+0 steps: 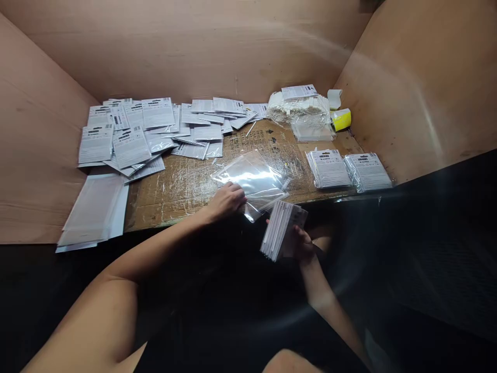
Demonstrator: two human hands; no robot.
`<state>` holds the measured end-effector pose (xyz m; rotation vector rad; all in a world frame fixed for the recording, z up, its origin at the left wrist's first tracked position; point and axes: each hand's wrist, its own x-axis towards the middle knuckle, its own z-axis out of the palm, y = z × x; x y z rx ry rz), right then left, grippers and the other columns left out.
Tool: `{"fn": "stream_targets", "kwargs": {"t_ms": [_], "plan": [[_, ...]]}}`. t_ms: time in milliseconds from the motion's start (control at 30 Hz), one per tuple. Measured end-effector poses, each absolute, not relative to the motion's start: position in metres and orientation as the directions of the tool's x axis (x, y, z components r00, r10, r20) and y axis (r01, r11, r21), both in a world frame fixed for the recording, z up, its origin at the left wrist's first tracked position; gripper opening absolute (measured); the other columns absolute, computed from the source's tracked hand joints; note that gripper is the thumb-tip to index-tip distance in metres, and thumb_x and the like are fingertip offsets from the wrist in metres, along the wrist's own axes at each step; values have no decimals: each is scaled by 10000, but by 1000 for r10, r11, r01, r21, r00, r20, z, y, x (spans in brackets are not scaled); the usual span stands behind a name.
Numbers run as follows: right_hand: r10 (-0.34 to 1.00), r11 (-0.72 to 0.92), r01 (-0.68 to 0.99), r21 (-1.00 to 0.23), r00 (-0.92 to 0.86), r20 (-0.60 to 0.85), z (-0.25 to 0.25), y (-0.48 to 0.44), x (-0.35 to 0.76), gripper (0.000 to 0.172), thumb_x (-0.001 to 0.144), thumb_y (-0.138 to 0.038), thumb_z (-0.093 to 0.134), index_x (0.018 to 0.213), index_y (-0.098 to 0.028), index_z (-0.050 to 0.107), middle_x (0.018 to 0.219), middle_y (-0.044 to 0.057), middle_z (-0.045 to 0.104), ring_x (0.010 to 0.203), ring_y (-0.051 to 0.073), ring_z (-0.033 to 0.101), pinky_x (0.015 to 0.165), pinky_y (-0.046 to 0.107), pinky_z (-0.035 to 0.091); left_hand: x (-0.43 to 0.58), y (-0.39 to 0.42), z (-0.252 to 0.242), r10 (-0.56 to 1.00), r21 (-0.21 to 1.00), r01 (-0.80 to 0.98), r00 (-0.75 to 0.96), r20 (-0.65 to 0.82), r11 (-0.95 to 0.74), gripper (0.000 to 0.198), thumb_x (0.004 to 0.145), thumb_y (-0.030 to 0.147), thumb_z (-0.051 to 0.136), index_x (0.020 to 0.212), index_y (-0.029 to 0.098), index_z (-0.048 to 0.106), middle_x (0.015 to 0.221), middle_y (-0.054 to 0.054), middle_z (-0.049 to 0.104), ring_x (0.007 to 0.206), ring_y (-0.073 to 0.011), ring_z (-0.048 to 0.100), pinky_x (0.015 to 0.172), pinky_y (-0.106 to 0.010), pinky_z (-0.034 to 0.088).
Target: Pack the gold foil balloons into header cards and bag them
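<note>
My left hand (227, 200) rests on a pile of clear plastic bags (254, 178) at the front of the cardboard-covered table (182, 186), fingers curled on the edge of a bag. My right hand (301, 243) is closed round a stack of white printed cards (280, 228), held upright just below the table's front edge.
Many loose printed cards (132, 132) lie scattered at the back left. A pile of white sheets (95, 207) hangs over the left front edge. Two bagged bundles (349, 170) sit at the right. A white bundle (301, 110) and a yellow roll (341, 119) are at the back right. Wooden walls enclose the table.
</note>
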<state>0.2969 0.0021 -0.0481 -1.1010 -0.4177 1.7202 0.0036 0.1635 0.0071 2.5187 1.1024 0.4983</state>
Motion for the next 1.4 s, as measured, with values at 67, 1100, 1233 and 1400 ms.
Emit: {"fn": "stream_targets", "kwargs": {"t_ms": [67, 1100, 1233, 1400], "plan": [[871, -403, -623, -670, -37, -490, -51, 2, 289, 428, 621, -559, 944, 896, -292, 753, 966, 19, 842, 958, 324, 798, 977, 503, 635, 14, 174, 13, 752, 446, 637, 644, 140, -629, 275, 1028, 368, 598, 886, 196, 760, 996, -146, 709, 929, -283, 633, 906, -431, 528], [877, -451, -625, -637, -177, -446, -18, 40, 234, 517, 741, -421, 958, 1163, -224, 733, 1136, 51, 837, 1090, 302, 780, 1027, 471, 643, -19, 115, 29, 917, 935, 5, 190, -350, 355, 380, 815, 414, 912, 1003, 180, 680, 841, -54, 762, 704, -198, 769, 681, -307, 619], [854, -505, -567, -650, -222, -470, -10, 49, 247, 480, 767, -417, 947, 1152, -223, 736, 1136, 58, 836, 1101, 308, 780, 1038, 486, 641, -25, 81, 25, 875, 860, -224, 286, -391, 458, 789, 602, 156, 1011, 1293, 206, 632, 1072, -117, 817, 960, -258, 817, 859, -346, 644], [846, -523, -473, -709, -189, -498, -7, 45, 274, 500, 752, -433, 964, 1147, -227, 738, 1104, 64, 837, 1064, 326, 786, 1006, 511, 646, -3, 51, 2, 883, 829, -356, -24, -469, 431, 423, 667, 211, 961, 1007, 147, 717, 933, -113, 819, 832, -211, 803, 789, -318, 638]]}}
